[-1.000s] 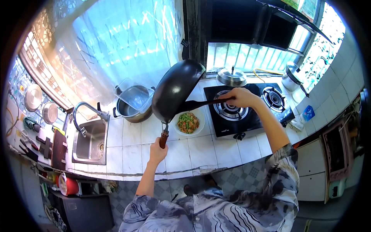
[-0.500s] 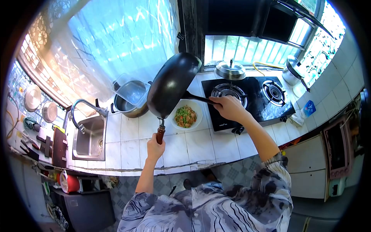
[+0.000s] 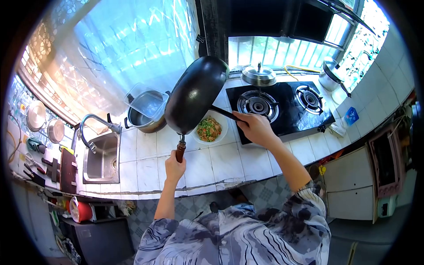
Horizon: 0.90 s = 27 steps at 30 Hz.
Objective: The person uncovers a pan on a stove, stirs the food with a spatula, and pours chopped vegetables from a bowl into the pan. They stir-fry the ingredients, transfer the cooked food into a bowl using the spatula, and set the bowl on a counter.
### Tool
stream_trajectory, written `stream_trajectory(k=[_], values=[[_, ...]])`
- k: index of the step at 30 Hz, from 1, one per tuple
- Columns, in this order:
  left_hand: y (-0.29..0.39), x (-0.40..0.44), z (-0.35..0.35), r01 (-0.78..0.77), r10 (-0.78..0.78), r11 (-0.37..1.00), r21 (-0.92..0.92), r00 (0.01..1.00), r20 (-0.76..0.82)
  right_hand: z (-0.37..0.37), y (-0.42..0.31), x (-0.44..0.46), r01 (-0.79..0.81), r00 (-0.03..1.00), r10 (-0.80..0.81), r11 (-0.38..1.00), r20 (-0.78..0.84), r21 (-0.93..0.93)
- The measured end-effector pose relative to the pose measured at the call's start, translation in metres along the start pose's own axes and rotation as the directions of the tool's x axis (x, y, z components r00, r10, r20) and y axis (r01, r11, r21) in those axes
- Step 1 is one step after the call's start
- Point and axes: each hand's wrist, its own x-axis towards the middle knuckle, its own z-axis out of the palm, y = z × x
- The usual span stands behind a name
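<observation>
In the head view my right hand (image 3: 257, 129) is closed round the black handle of a dark wok (image 3: 196, 95). The wok is tilted far over in the air, its underside towards me, so its inside is hidden. My left hand (image 3: 175, 167) grips a wooden-handled cooking utensil (image 3: 180, 151); its metal neck passes up behind the wok rim and its head cannot be seen. Partly under the wok stands a white bowl (image 3: 224, 134) on the tiled counter. It holds mixed food (image 3: 209, 129) with green and orange-brown pieces.
Left of the wok, a clear plastic container (image 3: 148, 105) rests on a metal pot (image 3: 152, 126). Farther left is a sink (image 3: 102, 170) with a curved faucet (image 3: 90, 117). A two-burner gas stove (image 3: 287, 126) stands right, with a metal lid (image 3: 259, 76) behind it.
The whole view has shifted slightly. The wok stays tilted above the bowl, and both hands keep their grips with little movement.
</observation>
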Motion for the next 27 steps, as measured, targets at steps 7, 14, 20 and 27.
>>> stream_trajectory(k=[7, 14, 20, 27], values=[[0.0, -0.005, 0.003, 0.008, -0.008, 1.0, 0.01, 1.0, -0.01, -0.003, 0.002, -0.042, -0.101, 0.986, 0.114, 0.989, 0.123, -0.104], [0.009, 0.007, 0.008, 0.054, -0.052, 0.998, -0.041, 0.997, 0.048, 0.075, 0.05, -0.125, -0.767, 0.544, 0.449, -0.077, 0.709, 0.637], [0.067, 0.025, 0.0, 0.413, -0.256, 0.832, -0.37, 0.878, 0.404, 0.07, 0.055, -0.187, -0.394, 0.689, 0.146, -0.746, 0.71, 0.536], [0.128, 0.051, 0.019, 0.761, -0.002, 0.267, -0.591, 0.614, 0.789, 0.001, 0.071, -0.209, -0.02, 0.81, 0.428, -0.662, 0.4, 0.749]])
